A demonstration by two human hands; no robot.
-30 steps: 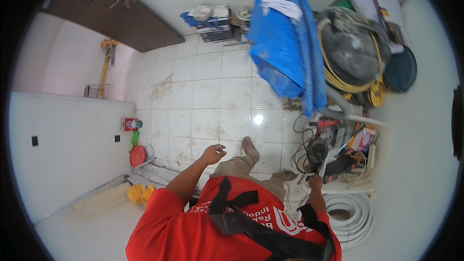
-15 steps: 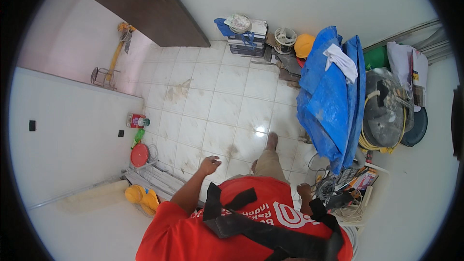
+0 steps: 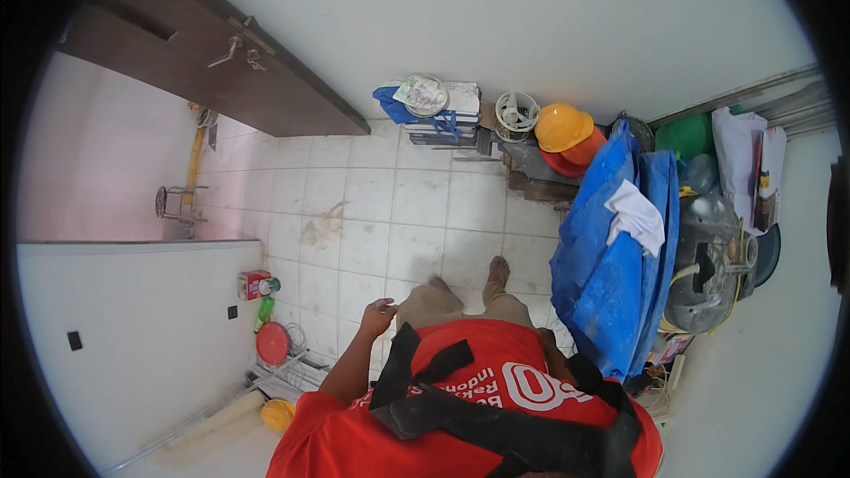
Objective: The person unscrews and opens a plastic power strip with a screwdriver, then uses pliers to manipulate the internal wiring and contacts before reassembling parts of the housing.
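Note:
My left hand [image 3: 379, 313] hangs at my left side over the white tiled floor [image 3: 363, 248]. Its fingers are loosely bent and apart, with nothing visible in them. My right arm [image 3: 555, 358] hangs close beside my red shirt [image 3: 478, 376], near the lower part of a folded blue tarp [image 3: 589, 274]. The fingers of that hand are too hidden to make out. A white cloth [image 3: 636, 217] drapes over the tarp. Below the shirt, my bare feet [image 3: 498, 273] are on the tiles.
A brown door [image 3: 266, 80] stands ajar at the far left. Along the far wall are stacked boxes [image 3: 443, 124], a white bucket [image 3: 516, 115] and a yellow helmet [image 3: 564, 127]. A dusty grey machine [image 3: 708, 274] is at right; a red lid [image 3: 273, 343] lies at left.
I have stepped forward, one foot swinging up beside the other. The view has tilted up, so the door and far wall sit lower. My left hand stays at my side.

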